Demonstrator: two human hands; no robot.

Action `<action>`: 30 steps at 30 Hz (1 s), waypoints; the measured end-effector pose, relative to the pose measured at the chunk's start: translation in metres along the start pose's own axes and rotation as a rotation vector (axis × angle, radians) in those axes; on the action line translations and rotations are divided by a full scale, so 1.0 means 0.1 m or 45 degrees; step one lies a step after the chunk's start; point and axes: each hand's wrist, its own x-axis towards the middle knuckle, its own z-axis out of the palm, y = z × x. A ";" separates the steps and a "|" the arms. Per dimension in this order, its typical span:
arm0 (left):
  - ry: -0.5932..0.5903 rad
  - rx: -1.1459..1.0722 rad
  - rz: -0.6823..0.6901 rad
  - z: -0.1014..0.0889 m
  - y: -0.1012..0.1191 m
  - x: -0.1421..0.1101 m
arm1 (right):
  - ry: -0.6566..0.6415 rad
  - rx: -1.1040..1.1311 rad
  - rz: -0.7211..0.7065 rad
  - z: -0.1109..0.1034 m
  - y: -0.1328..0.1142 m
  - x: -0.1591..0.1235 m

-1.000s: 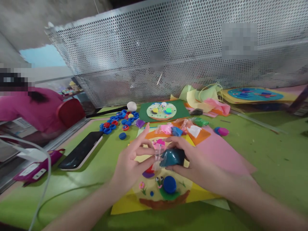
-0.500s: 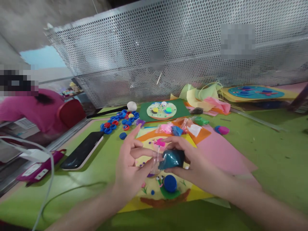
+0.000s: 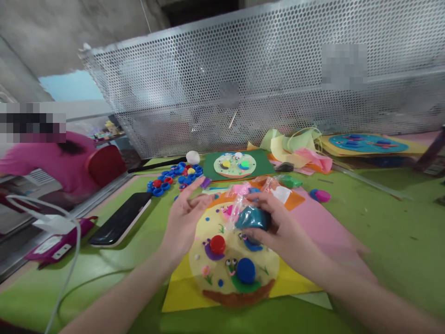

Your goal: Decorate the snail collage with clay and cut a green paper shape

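Note:
In my right hand [image 3: 276, 220] is a small clear plastic bag of dark teal modelling clay [image 3: 253, 218], gripped between thumb and fingers. The bag's loose clear end points left. My left hand [image 3: 184, 213] is apart from the bag, index finger stretched out, other fingers partly bent, holding nothing visible. Below both hands lies a round cream picture [image 3: 229, 273] on yellow paper [image 3: 181, 297]. It carries clay snails with bottle-cap shells, one red [image 3: 217, 244] and one blue [image 3: 246, 270]. Another snail sits partly under my right hand.
Several blue and red bottle caps [image 3: 163, 183] lie left of a second round picture [image 3: 229, 165] on green card. A black phone [image 3: 121, 218] and a purple power strip [image 3: 60, 241] with white cable are at left. Pink paper [image 3: 323, 227] lies right. A person in pink [image 3: 74, 157] is far left.
My left hand has let go of the bag's clear end and drawn back to the left. My right hand still holds the bag, slightly higher. The red-capped snail has come into view.

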 end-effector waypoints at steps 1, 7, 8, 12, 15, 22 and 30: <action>-0.037 0.012 -0.032 0.01 -0.01 -0.01 | -0.003 -0.008 0.006 -0.01 0.00 0.00; -0.137 0.069 -0.054 0.02 0.01 -0.07 | 0.070 -0.042 0.000 -0.05 -0.04 0.03; -0.148 0.051 -0.072 0.02 0.02 -0.07 | 0.083 -0.049 0.001 -0.06 -0.05 0.03; -0.185 0.015 -0.199 0.00 0.06 -0.09 | 0.090 -0.046 -0.001 -0.06 -0.05 0.03; -0.211 0.065 -0.230 0.00 0.08 -0.11 | 0.063 -0.042 -0.004 -0.06 -0.03 0.03; -0.217 0.207 -0.141 -0.03 0.08 -0.10 | 0.077 -0.087 -0.002 -0.07 -0.03 0.03; -0.218 0.214 0.034 -0.05 -0.01 -0.09 | 0.069 -0.081 0.018 -0.07 -0.03 0.03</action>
